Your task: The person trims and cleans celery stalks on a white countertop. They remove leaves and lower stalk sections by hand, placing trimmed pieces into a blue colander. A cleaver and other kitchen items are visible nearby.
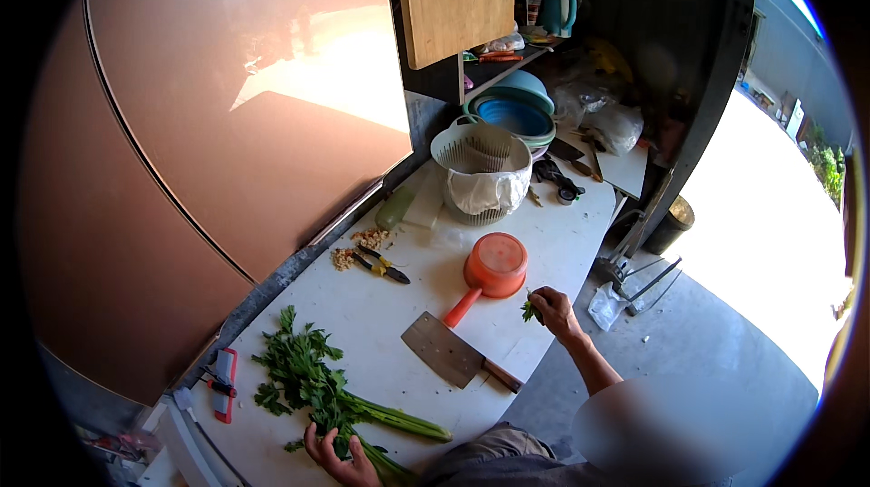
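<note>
Finding celery (332,396) on white table (372,328), long axis slanting from leaves (306,367) upper left to stalks (401,417) lower right. Our left hand (341,460) nearer, fingers parted at leaves; our right hand (556,313) well apart, pinching green sprig (530,311).

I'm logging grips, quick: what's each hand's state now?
Left hand: open, at the leafy green celery; contact unclear.
Right hand: closed, holding a small green leafy sprig.

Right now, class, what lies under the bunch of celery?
White tabletop shows around the celery and between its spread stalks; whatever lies directly beneath its leaves is covered and unseen.
</note>
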`<action>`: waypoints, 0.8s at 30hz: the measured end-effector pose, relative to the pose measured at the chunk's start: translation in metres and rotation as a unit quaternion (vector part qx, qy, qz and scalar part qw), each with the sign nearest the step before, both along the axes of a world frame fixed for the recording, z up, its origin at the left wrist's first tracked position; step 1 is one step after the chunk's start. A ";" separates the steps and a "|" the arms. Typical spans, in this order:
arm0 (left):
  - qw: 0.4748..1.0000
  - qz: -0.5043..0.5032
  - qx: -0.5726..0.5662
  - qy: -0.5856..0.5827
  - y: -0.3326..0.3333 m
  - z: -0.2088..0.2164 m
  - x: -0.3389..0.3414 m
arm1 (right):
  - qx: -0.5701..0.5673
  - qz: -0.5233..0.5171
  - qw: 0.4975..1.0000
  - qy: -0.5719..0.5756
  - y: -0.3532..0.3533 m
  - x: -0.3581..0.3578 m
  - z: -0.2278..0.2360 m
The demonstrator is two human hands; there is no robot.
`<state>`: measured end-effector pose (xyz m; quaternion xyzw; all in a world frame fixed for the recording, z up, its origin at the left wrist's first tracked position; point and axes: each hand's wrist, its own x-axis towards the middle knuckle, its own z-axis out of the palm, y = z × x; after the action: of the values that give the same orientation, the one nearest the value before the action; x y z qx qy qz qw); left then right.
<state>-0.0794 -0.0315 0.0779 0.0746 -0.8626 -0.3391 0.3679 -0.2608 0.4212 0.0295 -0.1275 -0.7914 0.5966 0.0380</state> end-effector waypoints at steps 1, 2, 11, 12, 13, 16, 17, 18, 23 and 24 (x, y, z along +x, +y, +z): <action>1.000 0.001 0.005 0.004 0.001 0.000 0.000 | -0.009 -0.005 1.000 0.002 0.002 -0.001 -0.001; 1.000 0.002 0.008 0.005 0.002 0.001 0.000 | -0.007 -0.003 1.000 0.009 0.003 -0.004 0.002; 0.994 0.061 0.022 -0.090 -0.021 -0.021 0.027 | -0.003 -0.001 0.999 0.038 0.036 -0.011 0.008; 0.994 0.066 0.028 -0.087 -0.024 -0.022 0.023 | -0.009 0.007 0.999 0.041 0.049 -0.007 0.007; 0.993 0.073 0.031 -0.088 -0.026 -0.019 0.024 | 0.012 0.018 0.999 0.048 0.056 -0.001 0.012; 0.990 0.125 0.023 -0.060 -0.031 -0.003 0.040 | -0.003 0.027 0.999 0.035 0.080 0.010 -0.003; 0.988 0.147 0.018 -0.051 -0.030 0.000 0.043 | 0.008 0.022 0.999 0.036 0.084 0.014 -0.002; 0.985 0.165 0.020 -0.054 -0.031 -0.001 0.053 | 0.009 0.041 0.998 0.040 0.091 0.017 -0.007; 0.982 0.163 0.047 -0.078 -0.030 -0.035 0.058 | 0.007 0.020 0.999 0.048 0.108 0.030 -0.005; 0.982 0.154 0.064 -0.092 -0.028 -0.038 0.064 | 0.020 -0.004 1.000 0.021 0.109 0.038 -0.007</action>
<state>-0.0153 -0.0595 0.0398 0.2604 -0.8474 -0.3250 0.3295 -0.2232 0.5303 0.0224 -0.1175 -0.8019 0.5828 0.0594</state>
